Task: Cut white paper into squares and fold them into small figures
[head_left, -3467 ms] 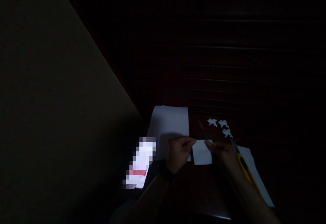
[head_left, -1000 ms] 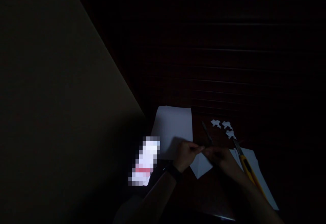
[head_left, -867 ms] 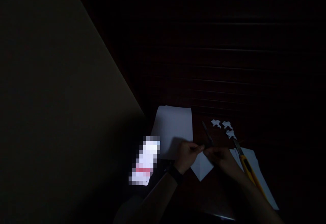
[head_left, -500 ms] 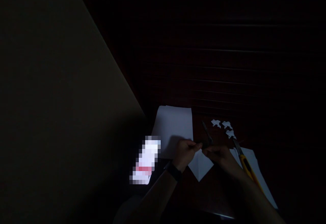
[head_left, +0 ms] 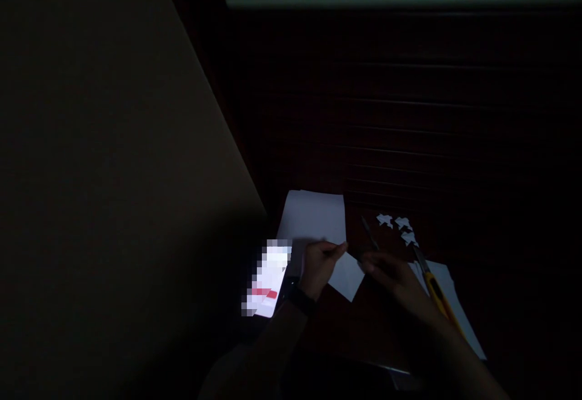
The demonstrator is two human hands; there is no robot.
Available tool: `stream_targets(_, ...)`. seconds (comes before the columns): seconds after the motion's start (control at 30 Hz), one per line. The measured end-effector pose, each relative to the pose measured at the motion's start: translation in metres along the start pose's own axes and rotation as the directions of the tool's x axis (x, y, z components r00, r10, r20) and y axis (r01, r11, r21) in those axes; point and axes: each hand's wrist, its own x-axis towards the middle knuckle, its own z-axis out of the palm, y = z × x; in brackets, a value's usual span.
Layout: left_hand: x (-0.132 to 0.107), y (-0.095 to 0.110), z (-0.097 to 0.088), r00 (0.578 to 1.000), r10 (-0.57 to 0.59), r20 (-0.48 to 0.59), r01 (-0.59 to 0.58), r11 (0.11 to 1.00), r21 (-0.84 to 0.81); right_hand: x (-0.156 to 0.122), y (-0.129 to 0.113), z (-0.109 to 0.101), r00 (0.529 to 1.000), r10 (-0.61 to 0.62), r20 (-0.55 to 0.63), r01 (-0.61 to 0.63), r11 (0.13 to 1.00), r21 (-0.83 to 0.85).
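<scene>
A small white sheet of paper (head_left: 348, 277), square-cornered with a faint crease, lies tilted between my hands with one corner towards me. My left hand (head_left: 319, 266), with a dark band at its wrist, pinches its upper left part between thumb and fingers. The fingers of my right hand (head_left: 388, 271) are pressed together at the sheet's right edge; darkness partly hides their grip. Just beyond lies a slim, dark pen-like tool (head_left: 370, 233). A larger stack of white paper (head_left: 316, 215) lies behind my left hand.
Several small folded paper pieces (head_left: 402, 224) sit at the back right. A yellow utility knife (head_left: 436, 294) lies on white sheets (head_left: 468, 324) beside my right forearm. A lit phone (head_left: 273, 276) is at the left. Dark slatted panelling (head_left: 409, 103) rises behind the table.
The view has tilted up a little. My left hand and the small sheet have shifted left, and the sheet has turned. A wider gap now shows between my hands.
</scene>
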Motion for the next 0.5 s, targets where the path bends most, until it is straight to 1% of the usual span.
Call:
stream_targets(0.03,-0.005,-0.002,0.006,0.999,0.013,0.034,-0.013,1.000,0.005,0.000,0.000,0.008,1.000,-0.022,0.009,0.022,1.000,0.012)
stream_targets(0.07,-0.009,-0.004,0.011,0.998,0.029,0.059,-0.029,1.000,0.007,0.001,0.002,0.015,0.998,-0.021,0.058,0.021,1.000,0.013)
stream_targets(0.13,-0.015,-0.009,0.016,0.994,0.063,0.094,-0.066,0.997,0.031,0.001,0.008,0.024,1.000,0.014,0.022,-0.014,1.000,0.002)
stream_targets(0.2,-0.020,-0.011,0.015,0.987,0.092,0.135,-0.102,0.992,0.068,-0.001,0.014,0.026,0.999,0.050,0.002,-0.050,0.998,0.045)
stream_targets(0.27,-0.024,-0.012,0.011,0.974,0.112,0.197,-0.132,0.987,0.093,-0.005,0.018,0.023,0.997,0.073,0.030,-0.076,0.991,0.106)
stream_targets(0.33,-0.029,-0.011,0.009,0.965,0.125,0.231,-0.150,0.984,0.093,-0.010,0.018,0.020,0.994,0.088,0.067,-0.097,0.984,0.151)
stream_targets(0.37,-0.031,-0.011,0.008,0.965,0.127,0.228,-0.150,0.985,0.087,-0.014,0.017,0.019,0.993,0.093,0.077,-0.105,0.979,0.172)
stream_targets(0.43,-0.037,-0.010,0.008,0.974,0.122,0.189,-0.138,0.988,0.075,-0.021,0.016,0.018,0.992,0.100,0.076,-0.115,0.967,0.227)
stream_targets(0.5,-0.040,-0.009,0.007,0.982,0.102,0.156,-0.116,0.990,0.080,-0.030,0.016,0.015,0.992,0.119,0.046,-0.127,0.952,0.278)
